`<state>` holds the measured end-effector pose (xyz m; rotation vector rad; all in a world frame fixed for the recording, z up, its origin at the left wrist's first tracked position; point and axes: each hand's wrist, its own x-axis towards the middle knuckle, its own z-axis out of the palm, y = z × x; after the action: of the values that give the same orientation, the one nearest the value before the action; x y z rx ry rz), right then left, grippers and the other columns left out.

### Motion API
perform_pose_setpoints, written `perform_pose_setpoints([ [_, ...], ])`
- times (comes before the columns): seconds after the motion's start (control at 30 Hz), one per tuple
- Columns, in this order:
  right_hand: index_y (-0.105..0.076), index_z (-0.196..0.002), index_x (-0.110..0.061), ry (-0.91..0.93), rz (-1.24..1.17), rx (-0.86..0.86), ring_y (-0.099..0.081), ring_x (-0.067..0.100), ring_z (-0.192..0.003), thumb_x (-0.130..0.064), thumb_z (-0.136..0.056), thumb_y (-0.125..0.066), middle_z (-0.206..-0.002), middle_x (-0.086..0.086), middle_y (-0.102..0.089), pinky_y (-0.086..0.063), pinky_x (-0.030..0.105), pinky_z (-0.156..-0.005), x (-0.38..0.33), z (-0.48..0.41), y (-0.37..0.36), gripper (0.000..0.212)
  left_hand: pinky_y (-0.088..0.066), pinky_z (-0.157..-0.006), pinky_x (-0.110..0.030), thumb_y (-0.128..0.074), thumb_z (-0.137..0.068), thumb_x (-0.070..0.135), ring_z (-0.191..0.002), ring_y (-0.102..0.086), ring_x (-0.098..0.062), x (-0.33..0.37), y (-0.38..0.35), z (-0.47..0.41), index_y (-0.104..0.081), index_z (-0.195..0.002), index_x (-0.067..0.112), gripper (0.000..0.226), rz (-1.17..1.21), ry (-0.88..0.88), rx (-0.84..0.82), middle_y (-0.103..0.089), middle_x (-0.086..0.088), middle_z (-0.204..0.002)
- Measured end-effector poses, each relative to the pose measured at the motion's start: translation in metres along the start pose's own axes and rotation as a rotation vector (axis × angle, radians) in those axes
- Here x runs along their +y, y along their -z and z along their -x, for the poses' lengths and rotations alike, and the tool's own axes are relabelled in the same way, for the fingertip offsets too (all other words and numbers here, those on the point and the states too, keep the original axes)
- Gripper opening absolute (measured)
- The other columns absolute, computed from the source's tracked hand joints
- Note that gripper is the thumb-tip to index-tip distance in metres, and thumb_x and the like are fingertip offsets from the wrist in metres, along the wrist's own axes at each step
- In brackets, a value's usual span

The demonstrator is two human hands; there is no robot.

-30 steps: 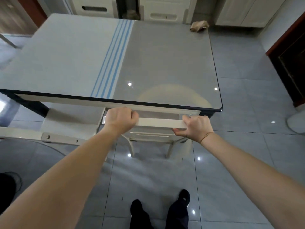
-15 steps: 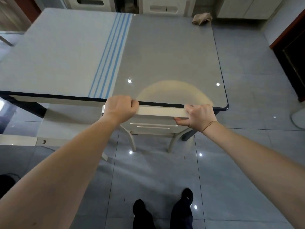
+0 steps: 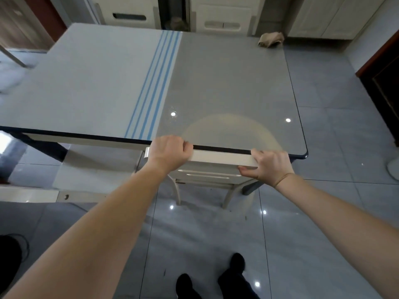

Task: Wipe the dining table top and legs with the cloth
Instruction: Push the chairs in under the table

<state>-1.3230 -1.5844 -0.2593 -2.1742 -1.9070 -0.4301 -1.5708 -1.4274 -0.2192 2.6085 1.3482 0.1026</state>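
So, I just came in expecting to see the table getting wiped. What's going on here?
A person stands at the near edge of the table, gripping the top rail of a chair with the left hand and the right hand. The chair stands against that edge, partly under the table. The cloth lies crumpled on the far right corner, with neither hand on it, so no wiping is under way.
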Motion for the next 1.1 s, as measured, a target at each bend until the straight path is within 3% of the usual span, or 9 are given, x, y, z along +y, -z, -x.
perform_pose_setpoints([
  [0.2, -0.043, -0.063, -0.015, 0.026, -0.09, -0.074, -0.055, 0.026, -0.041, -0.073, -0.072, -0.039, -0.047, 0.001, -0.053, -0.036, 0.023, -0.041, -0.001, 0.001, 0.008, 0.059, -0.042, -0.053, -0.031, -0.031, -0.084, 0.03, -0.056, -0.051, -0.027, 0.005, 0.0, 0.004, -0.049, -0.054, 0.011, 0.041, -0.04, 0.065, 0.008, -0.057, -0.005, -0.06],
  [0.4, -0.041, -0.066, -0.019, 0.03, -0.113, -0.16, -0.061, 0.028, -0.049, -0.073, -0.073, -0.039, -0.053, 0.003, -0.058, -0.042, 0.029, -0.042, -0.003, -0.002, 0.023, 0.054, -0.044, -0.063, -0.032, -0.029, -0.092, 0.028, -0.07, -0.057, -0.025, 0.013, 0.002, 0.011, -0.054, -0.064, 0.015, 0.039, -0.061, 0.112, -0.024, -0.059, -0.002, -0.07],
  [0.57, -0.054, -0.093, -0.017, 0.027, -0.146, -0.412, -0.063, 0.027, -0.09, -0.074, -0.074, -0.022, -0.09, 0.004, -0.066, -0.047, 0.036, -0.069, -0.003, -0.006, 0.036, 0.068, -0.034, -0.096, -0.035, -0.024, -0.094, 0.029, -0.105, -0.056, -0.026, 0.021, 0.005, 0.041, -0.065, -0.096, 0.013, 0.044, 0.076, 0.155, 0.036, -0.067, -0.005, -0.104],
  [0.67, -0.061, -0.113, -0.01, 0.057, -0.469, -0.248, -0.059, 0.025, -0.1, -0.052, -0.086, -0.04, -0.106, 0.006, -0.064, -0.048, 0.037, -0.086, -0.011, 0.001, 0.052, 0.054, -0.031, -0.104, -0.029, -0.044, -0.096, 0.018, -0.121, -0.046, -0.021, 0.026, 0.001, 0.083, -0.059, -0.12, 0.012, 0.029, 0.28, 0.134, 0.175, -0.057, -0.003, -0.127],
  [0.77, -0.063, -0.104, -0.01, 0.115, -0.709, -0.076, -0.056, 0.014, -0.089, -0.028, -0.091, -0.053, -0.096, 0.001, -0.062, -0.047, 0.025, -0.082, -0.037, 0.024, 0.062, 0.024, -0.043, -0.089, -0.032, -0.046, -0.094, 0.022, -0.102, -0.055, -0.018, 0.03, -0.012, 0.143, -0.061, -0.111, 0.01, 0.025, 0.523, 0.338, 0.238, -0.061, -0.004, -0.108],
  [0.83, -0.061, -0.098, -0.017, 0.011, -0.859, -0.254, -0.057, 0.006, -0.083, -0.019, -0.092, -0.059, -0.09, -0.005, -0.062, -0.046, 0.018, -0.077, -0.055, 0.043, 0.055, 0.007, -0.044, -0.079, -0.027, -0.044, -0.09, 0.03, -0.086, -0.055, -0.005, 0.032, -0.03, 0.184, -0.063, -0.1, 0.015, 0.026, 0.707, 0.474, 0.243, -0.061, 0.002, -0.094],
  [0.9, -0.06, -0.09, -0.027, -0.104, -0.941, -0.608, -0.061, 0.004, -0.077, -0.02, -0.091, -0.063, -0.083, -0.009, -0.064, -0.047, 0.021, -0.071, -0.076, 0.06, 0.028, 0.007, -0.041, -0.072, -0.02, -0.047, -0.087, 0.034, -0.078, -0.054, 0.002, 0.028, -0.055, 0.237, -0.063, -0.093, 0.023, 0.021, 0.814, 0.706, 0.274, -0.062, 0.007, -0.087],
  [1.0, -0.063, -0.077, -0.019, -0.384, -1.074, -1.014, -0.059, 0.015, -0.06, -0.032, -0.079, -0.066, -0.07, 0.0, -0.064, -0.048, 0.025, -0.056, -0.101, 0.08, -0.014, 0.013, -0.044, -0.077, -0.029, -0.053, -0.093, 0.018, -0.083, -0.06, -0.013, 0.021, -0.097, 0.32, -0.064, -0.089, 0.02, 0.012, 0.929, 1.115, 0.256, -0.066, 0.002, -0.086],
  [1.1, -0.064, -0.074, -0.008, -0.472, -1.058, -1.212, -0.058, 0.015, -0.052, -0.012, -0.092, -0.056, -0.072, 0.011, -0.062, -0.044, 0.021, -0.048, -0.131, 0.088, -0.035, 0.02, -0.044, -0.07, -0.035, -0.048, -0.094, 0.009, -0.083, -0.059, -0.028, 0.023, -0.129, 0.397, -0.06, -0.078, 0.02, 0.023, 1.086, 1.477, 0.355, -0.062, -0.008, -0.079],
])
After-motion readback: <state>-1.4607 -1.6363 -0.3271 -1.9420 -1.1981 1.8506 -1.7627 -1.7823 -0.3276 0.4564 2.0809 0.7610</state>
